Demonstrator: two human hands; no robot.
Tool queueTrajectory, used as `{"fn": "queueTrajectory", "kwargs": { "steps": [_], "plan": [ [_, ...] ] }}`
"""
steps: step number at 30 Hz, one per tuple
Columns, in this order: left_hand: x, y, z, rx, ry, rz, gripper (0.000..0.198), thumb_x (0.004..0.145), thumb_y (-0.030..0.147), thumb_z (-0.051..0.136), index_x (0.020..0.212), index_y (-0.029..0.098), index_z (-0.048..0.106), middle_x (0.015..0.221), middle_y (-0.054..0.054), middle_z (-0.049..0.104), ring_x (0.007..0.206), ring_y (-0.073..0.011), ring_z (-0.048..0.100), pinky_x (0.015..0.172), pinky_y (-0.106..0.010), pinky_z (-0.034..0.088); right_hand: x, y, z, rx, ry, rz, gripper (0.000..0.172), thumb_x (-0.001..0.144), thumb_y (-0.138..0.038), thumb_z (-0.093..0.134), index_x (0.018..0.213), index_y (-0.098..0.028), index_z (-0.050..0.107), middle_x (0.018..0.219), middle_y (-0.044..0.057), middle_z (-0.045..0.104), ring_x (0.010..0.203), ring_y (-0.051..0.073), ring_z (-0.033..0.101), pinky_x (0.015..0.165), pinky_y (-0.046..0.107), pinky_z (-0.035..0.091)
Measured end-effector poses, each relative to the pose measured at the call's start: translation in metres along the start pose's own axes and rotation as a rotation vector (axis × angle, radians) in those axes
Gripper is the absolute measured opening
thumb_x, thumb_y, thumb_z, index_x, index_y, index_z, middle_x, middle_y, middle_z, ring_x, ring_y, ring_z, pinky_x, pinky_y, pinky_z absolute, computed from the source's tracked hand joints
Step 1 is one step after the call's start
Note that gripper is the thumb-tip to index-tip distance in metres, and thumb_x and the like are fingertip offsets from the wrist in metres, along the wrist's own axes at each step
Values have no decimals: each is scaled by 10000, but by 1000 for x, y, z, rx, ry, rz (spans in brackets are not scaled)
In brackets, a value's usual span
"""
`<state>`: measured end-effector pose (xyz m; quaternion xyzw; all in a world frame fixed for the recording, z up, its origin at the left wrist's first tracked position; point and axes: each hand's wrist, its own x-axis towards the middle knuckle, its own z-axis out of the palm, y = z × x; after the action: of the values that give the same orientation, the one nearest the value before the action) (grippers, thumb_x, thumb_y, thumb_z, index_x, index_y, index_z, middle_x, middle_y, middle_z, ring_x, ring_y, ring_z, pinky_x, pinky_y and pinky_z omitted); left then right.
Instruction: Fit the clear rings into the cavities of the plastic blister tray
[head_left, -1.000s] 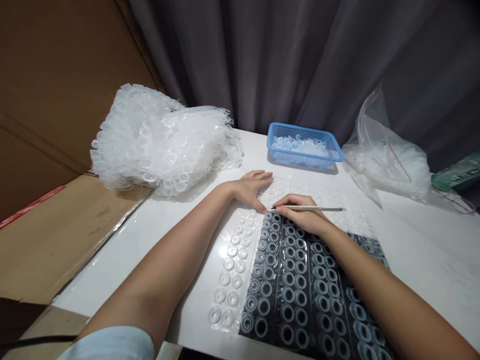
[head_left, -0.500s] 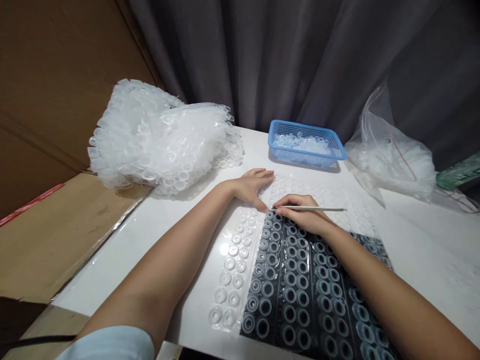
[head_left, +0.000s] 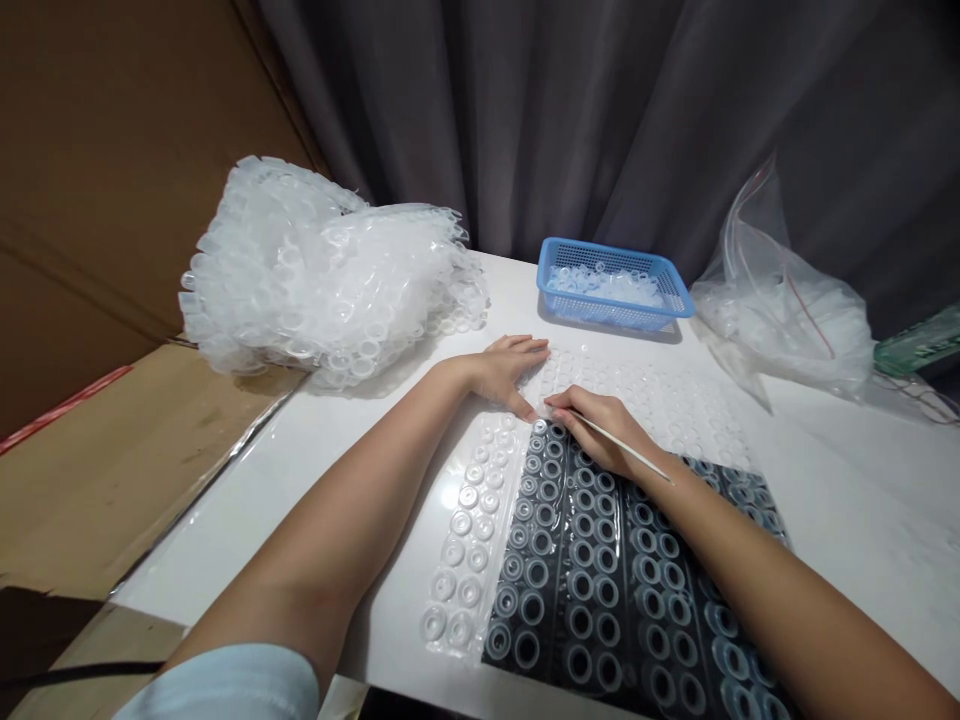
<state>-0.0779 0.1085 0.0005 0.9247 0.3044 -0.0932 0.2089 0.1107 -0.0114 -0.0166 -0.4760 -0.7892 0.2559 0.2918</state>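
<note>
A clear plastic sheet [head_left: 480, 520] moulded with rows of small round cups lies on the white table [head_left: 315, 470], partly over a black mat [head_left: 600, 580]. My left hand [head_left: 510, 372] rests flat on the far part of the sheet, fingers stretched out. My right hand [head_left: 600, 435] pinches a thin pale stick [head_left: 626, 452], its tip at a cup near the mat's far left corner and its tail lying back along my wrist.
A heap of clear cup sheets [head_left: 322, 275] sits at the far left. A blue basket [head_left: 611, 285] with small clear pieces stands at the back. A clear plastic bag [head_left: 787, 310] lies at the right. Cardboard [head_left: 97, 440] borders the table's left edge; a grey curtain hangs behind.
The stick has swung from pointing out to the right to lying back along my right wrist. My right hand crept slightly forward; my left hand stayed put.
</note>
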Motion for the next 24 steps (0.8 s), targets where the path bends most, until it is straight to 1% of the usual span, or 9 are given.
{"fn": "queueTrajectory", "kwargs": {
  "steps": [3,5,6,8,9,11,13,19,24],
  "plan": [
    [0,-1,-1,-8,4,12,1164,538,713,655,1474,194,196,1568,-113,72,1423,-348,4,1147,-477,77,-1,4,-1,4,218,130,175,922,-314,426,995,-224,557,980,80,686,779,199,659,724,357,499],
    [0,-2,0,-5,5,23,1156,550,720,642,1475,192,193,1568,-116,60,1425,-342,-8,1147,-482,68,-2,5,-3,0,316,154,163,898,-328,468,955,-215,570,1086,109,657,876,221,653,756,371,497],
    [0,-2,0,-1,2,23,1147,559,716,636,1478,198,184,1568,-113,49,1426,-338,-15,1147,-488,55,-3,3,-4,5,317,131,153,879,-336,501,916,-213,583,1153,115,631,957,234,636,782,374,493],
    [-1,0,0,10,-14,3,1144,560,681,645,1484,211,161,1569,-106,21,1426,-337,-29,1144,-505,14,-6,-2,-6,66,228,77,140,849,-342,555,857,-213,607,1179,98,622,1035,237,606,807,361,488],
    [-1,2,-1,14,-26,-13,1159,548,656,662,1487,211,147,1568,-107,4,1425,-343,-35,1140,-515,-5,-7,-5,-6,119,158,69,136,843,-340,568,852,-214,618,1127,84,646,1007,225,615,794,346,491],
    [-3,6,-2,25,-54,-49,1219,509,613,698,1493,198,110,1563,-118,-36,1419,-359,-55,1128,-541,-33,-9,-11,-5,208,28,92,126,840,-329,579,862,-218,635,960,50,690,868,188,641,737,314,491],
    [-4,10,-3,42,-87,-67,1266,494,603,706,1497,180,60,1556,-126,-82,1414,-361,-88,1118,-556,-50,-9,-15,-4,234,-43,126,115,837,-315,584,848,-216,642,834,23,694,759,163,633,690,291,477],
    [-3,10,-3,90,-135,-68,1265,537,654,646,1496,164,-18,1550,-94,-139,1411,-309,-162,1113,-535,-83,-7,-13,-4,221,-56,141,99,833,-287,586,824,-209,646,793,3,689,719,140,615,663,267,449],
    [-3,8,-2,92,-131,-66,1244,539,632,647,1497,193,-14,1551,-83,-131,1412,-314,-152,1116,-532,-77,-7,-12,-4,215,-68,145,95,832,-286,591,833,-217,656,809,0,697,733,143,621,669,270,448]
  ]
}}
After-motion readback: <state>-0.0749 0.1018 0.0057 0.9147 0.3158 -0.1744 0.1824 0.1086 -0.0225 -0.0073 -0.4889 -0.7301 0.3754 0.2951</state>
